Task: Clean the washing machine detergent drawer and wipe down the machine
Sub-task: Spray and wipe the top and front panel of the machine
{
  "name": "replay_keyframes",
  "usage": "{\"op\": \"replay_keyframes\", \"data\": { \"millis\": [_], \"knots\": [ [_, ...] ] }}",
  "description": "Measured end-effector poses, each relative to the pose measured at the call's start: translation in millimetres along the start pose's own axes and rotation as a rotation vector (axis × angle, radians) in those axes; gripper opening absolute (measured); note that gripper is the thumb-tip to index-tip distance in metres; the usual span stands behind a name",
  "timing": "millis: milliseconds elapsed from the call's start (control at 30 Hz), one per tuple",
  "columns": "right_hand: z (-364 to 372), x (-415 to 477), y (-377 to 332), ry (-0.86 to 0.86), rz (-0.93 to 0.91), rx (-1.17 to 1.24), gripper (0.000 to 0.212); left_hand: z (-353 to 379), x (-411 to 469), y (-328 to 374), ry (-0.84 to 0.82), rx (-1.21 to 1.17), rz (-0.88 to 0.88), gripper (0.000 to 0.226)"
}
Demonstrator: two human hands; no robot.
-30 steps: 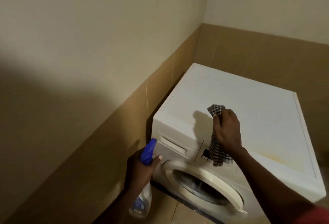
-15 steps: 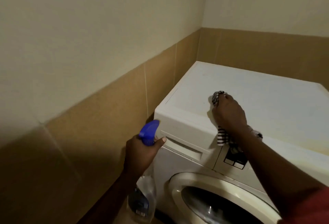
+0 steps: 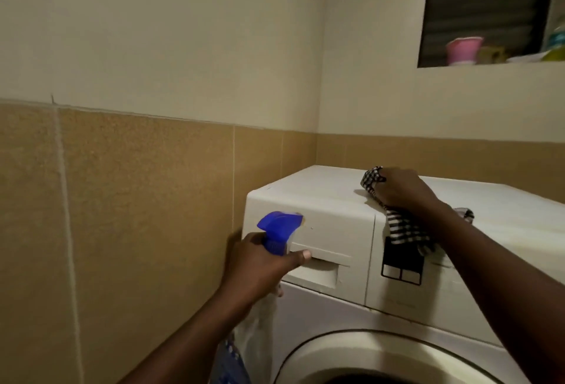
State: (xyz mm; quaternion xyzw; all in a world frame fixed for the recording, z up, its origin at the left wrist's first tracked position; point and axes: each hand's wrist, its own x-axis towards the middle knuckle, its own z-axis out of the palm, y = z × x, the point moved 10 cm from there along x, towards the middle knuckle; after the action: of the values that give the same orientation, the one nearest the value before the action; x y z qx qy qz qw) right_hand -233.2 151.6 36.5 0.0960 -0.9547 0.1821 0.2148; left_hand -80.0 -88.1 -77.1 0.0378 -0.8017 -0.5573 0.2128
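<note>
A white front-loading washing machine (image 3: pixel 321 188) stands in the corner. Its detergent drawer (image 3: pixel 330 231) sits shut at the top left of the front panel. My left hand (image 3: pixel 260 264) grips a clear spray bottle with a blue trigger head (image 3: pixel 279 228), held right in front of the drawer, thumb at the drawer's recessed handle. My right hand (image 3: pixel 400 189) presses a black-and-white checked cloth (image 3: pixel 403 231) onto the machine's top near the front edge; the cloth hangs down over the control panel (image 3: pixel 400 267).
Tan tiled walls (image 3: pixel 137 215) close in at left and behind the machine. The round door rim (image 3: pixel 382 350) curves at the bottom. A window ledge at upper right holds a pink cup (image 3: pixel 463 50) and other small items.
The view has dropped lower and closer to the machine's front. My left hand with the bottle rose to the drawer. My right hand slid the cloth back along the top.
</note>
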Motion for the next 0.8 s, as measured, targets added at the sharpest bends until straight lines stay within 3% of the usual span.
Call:
{"op": "replay_keyframes", "data": {
  "millis": [167, 367, 500, 667, 800],
  "knots": [
    [-23, -15, 7, 0.166, 0.064, 0.085, 0.032, 45, -9, 3, -0.061, -0.001, 0.07, 0.042],
    [-27, -20, 9, 0.174, 0.097, 0.093, 0.03, 75, -30, -6, -0.19, -0.019, 0.041, 0.041],
    [-29, -25, 7, 0.179, 0.108, 0.085, 0.036, 64, -43, -40, -0.164, 0.015, -0.021, 0.041],
    [-26, -23, 5, 0.172, 0.099, 0.061, 0.033, 7, -36, -81, 0.049, -0.091, -0.181, 0.04],
    [-27, -21, 1, 0.198, 0.056, 0.044, 0.028, -44, -23, -74, 0.21, -0.042, -0.16, 0.039]
  ]
}}
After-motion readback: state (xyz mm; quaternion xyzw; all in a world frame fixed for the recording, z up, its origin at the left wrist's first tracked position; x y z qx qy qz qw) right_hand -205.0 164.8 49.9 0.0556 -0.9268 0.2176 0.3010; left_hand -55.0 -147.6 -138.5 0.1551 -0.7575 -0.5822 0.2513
